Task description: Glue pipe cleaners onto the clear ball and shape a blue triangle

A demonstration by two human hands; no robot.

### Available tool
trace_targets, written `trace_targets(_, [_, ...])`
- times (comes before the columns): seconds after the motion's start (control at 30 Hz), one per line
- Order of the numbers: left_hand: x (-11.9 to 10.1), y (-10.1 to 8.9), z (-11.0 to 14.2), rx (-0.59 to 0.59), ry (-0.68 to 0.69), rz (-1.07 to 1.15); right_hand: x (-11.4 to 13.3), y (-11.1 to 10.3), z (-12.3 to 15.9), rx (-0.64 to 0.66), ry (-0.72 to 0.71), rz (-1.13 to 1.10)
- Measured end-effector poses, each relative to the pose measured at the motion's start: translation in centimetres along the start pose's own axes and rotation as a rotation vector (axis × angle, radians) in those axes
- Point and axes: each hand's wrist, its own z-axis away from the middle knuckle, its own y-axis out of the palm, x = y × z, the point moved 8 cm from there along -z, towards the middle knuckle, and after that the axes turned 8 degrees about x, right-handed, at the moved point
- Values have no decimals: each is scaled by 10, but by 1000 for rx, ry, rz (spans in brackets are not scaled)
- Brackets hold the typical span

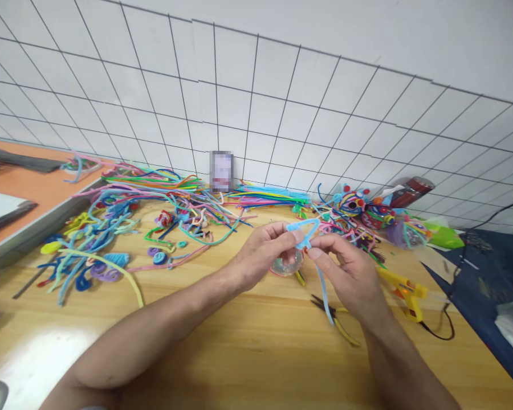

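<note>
Above the middle of the table, both my hands are closed on a light blue pipe cleaner (pixel 311 229) bent into a loop, its loose end hanging down. My left hand (pixel 267 250) pinches it from the left, with the thumb over the blue coil. My right hand (pixel 346 270) pinches it from the right, near a small red spot. Partly hidden behind my left fingers is a clear round plastic piece (pixel 291 265). Below my hands lie pliers (pixel 336 313) with dark jaws and yellow handles.
Pipe cleaners (pixel 106 228) in many colours are heaped at the left, with straight bundles (pixel 269 195) along the tiled wall. Colourful finished figures (pixel 354 205) stand at the back right. A yellow glue gun (pixel 408 293) with a black cord lies right of my right hand. A phone-like item (pixel 222 171) leans on the wall.
</note>
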Motion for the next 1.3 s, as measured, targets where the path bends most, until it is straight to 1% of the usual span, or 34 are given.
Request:
trace_targets(0.17, [-3,2,1,31,23,-9,4,-1,1,-19,-42,30])
trace_targets(0.43, [-3,4,1,52,6,-30,12,-2,2,-9,-105,90])
trace_targets(0.63, [4,8,1,137,-43,42,27,-6,5,-49,-241,236])
trace_targets(0.7, [4,10,2,154,-64,49,32,-7,6,-67,-264,279])
trace_targets(0.83, [0,12,4,181,-74,36,32,-8,8,-42,-217,294])
trace_targets(0.97, [-4,14,6,195,-83,-4,21,-7,8,42,-93,192])
trace_targets(1.03, [-7,16,8,204,-79,-27,18,-8,9,63,-52,143])
trace_targets(1.2, [-16,26,15,276,-79,-102,22,-17,10,-16,-82,157])
trace_targets(1.3, [-20,32,19,326,-87,-137,19,-20,10,-30,-74,46])
